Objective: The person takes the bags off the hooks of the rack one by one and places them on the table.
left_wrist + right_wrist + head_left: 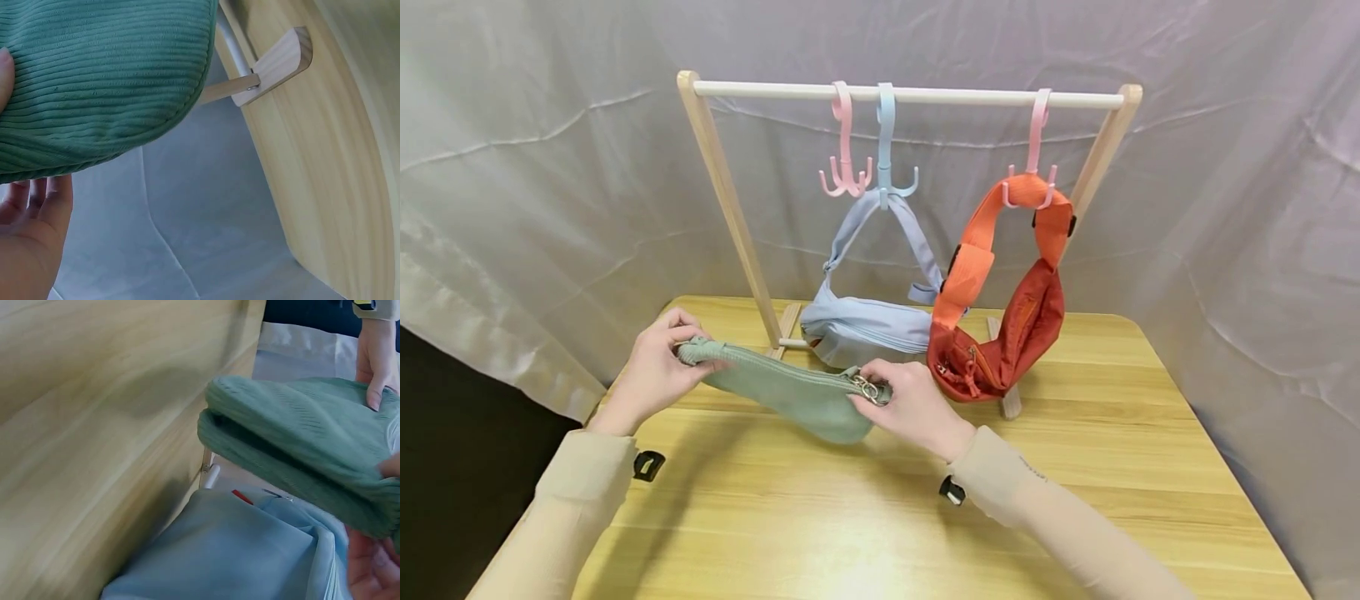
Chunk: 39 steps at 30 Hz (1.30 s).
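1. Head view: the green bag [790, 396] is held between the two hands, lifted over the table [790, 517]. One end is pinched by the left hand [662, 362], fingers and thumb closed narrowly on the fabric. The other end is pinched by the right hand [917, 408], with metal rings [868, 389] seen at its fingertips. Beyond the hands, a light blue bag [880, 321] is hung by its strap from a blue hook [886, 137] on the rack [731, 217]. Just beyond the right hand, a red bag [1037, 317] is hung from a pink hook [1037, 133]. A small dark marking is borne by the right sleeve [1007, 483], too small to be read.

2. Left wrist view: ribbed green fabric is gripped at the left edge, the thumb being laid on its near face and the fingers seen below it. Beyond this hand, a foot of the rack is shown on the table.

3. Right wrist view: the green bag is pinched by the right hand, which is partly cut off by the frame edge. Its far end is held by the left hand, whose thumb is pressed on the cloth. Below the bag, beside the right hand, the light blue bag is seen.
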### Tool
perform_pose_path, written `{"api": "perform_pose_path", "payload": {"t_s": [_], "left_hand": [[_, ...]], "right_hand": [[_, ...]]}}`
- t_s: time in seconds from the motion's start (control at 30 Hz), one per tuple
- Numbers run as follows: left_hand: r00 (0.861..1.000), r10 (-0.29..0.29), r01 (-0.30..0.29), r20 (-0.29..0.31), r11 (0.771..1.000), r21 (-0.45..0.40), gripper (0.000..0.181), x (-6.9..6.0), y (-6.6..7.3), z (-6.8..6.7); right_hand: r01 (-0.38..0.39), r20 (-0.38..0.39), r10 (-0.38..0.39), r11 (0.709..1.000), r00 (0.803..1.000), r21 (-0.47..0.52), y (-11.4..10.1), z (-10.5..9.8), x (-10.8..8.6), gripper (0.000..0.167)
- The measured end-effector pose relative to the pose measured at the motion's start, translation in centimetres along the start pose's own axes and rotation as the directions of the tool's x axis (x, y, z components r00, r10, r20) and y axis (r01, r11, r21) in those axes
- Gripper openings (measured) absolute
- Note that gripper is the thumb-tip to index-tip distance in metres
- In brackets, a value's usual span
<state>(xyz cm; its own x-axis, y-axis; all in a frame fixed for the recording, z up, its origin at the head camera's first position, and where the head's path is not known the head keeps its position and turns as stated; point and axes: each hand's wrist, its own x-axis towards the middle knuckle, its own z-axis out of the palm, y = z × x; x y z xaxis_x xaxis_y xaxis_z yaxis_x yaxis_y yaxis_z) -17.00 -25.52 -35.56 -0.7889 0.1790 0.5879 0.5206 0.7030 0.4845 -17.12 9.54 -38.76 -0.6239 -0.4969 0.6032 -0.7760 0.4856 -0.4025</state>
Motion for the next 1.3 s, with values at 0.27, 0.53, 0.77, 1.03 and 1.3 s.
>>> {"api": "perform_pose_path", "payload": {"t_s": [0.27,0.53,0.77,1.03,1.3], "left_hand": [[0.995,-0.098,0.098,0.003,0.995,-0.033,0.023,0.1,0.2,-0.3],[0.978,-0.207,0.207,0.010,0.976,-0.067,0.019,-0.2,0.3,-0.8],[0.955,-0.298,0.297,0.009,0.951,-0.080,0.015,0.0,0.2,-0.8],[0.917,-0.396,0.400,0.054,0.906,-0.138,0.026,0.0,-0.4,-0.6],[0.890,-0.447,0.455,0.086,0.878,-0.147,0.031,0.0,-0.5,-0.8]], "right_hand": [[-0.085,0.065,0.085,0.996,0.994,-0.006,0.2,-0.1,-0.2,0.023],[-0.087,-0.051,0.087,0.996,0.995,0.019,0.6,0.3,-0.5,0.020],[-0.237,-0.043,0.262,0.923,0.964,0.304,0.5,0.7,-0.1,0.015],[-0.364,0.046,0.422,0.715,0.905,0.597,-0.3,1.4,0.4,0.019],[-0.459,0.155,0.538,0.493,0.829,0.739,-1.0,1.8,1.2,0.012]]}}
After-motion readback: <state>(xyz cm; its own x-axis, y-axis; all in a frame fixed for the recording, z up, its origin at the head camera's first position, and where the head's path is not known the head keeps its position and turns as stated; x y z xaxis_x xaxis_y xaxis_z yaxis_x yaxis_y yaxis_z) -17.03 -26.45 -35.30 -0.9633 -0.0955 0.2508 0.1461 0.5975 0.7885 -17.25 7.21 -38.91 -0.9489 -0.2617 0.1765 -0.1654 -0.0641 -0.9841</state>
